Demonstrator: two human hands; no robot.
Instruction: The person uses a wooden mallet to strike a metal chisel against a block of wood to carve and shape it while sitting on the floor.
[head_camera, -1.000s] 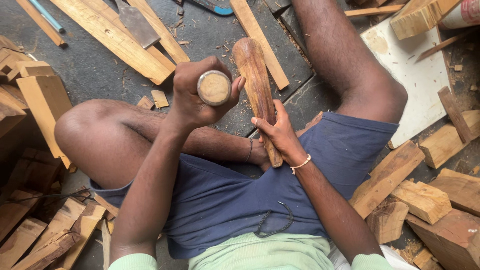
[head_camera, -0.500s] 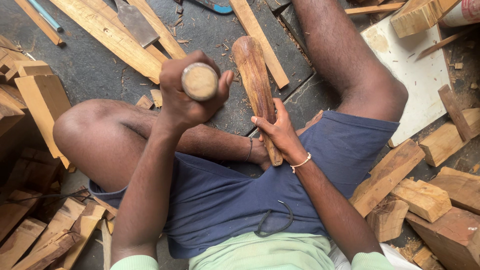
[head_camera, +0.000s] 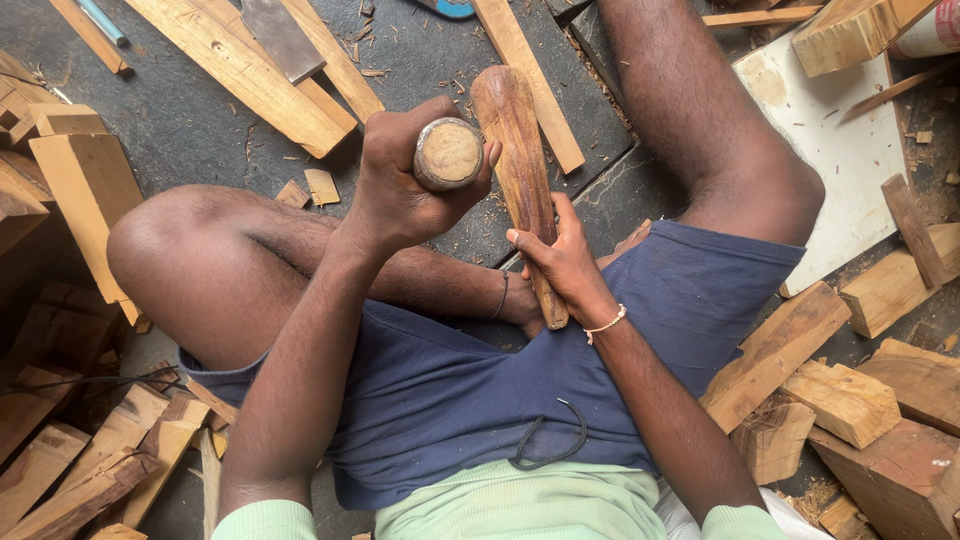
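Observation:
My left hand (head_camera: 395, 190) is closed around a round wooden tool handle (head_camera: 448, 153), raised toward the camera so that only its pale end face shows. What is on the handle's lower end is hidden. My right hand (head_camera: 563, 262) grips the narrow lower part of a carved, club-shaped wooden piece (head_camera: 508, 125). The piece stands tilted on the dark floor between my legs, with its broad rounded end pointing away from me. The handle sits just left of the piece's upper half.
Long planks (head_camera: 235, 70) and a flat metal blade (head_camera: 280, 38) lie at the top left. Wood offcuts (head_camera: 85, 175) are piled at the left. Chunky blocks (head_camera: 845, 400) lie at the right beside a white board (head_camera: 850, 170). My knees frame the space.
My left hand with the handle drifted left and slightly up, then swung right, closer to the carved piece. My right hand and the piece have stayed put.

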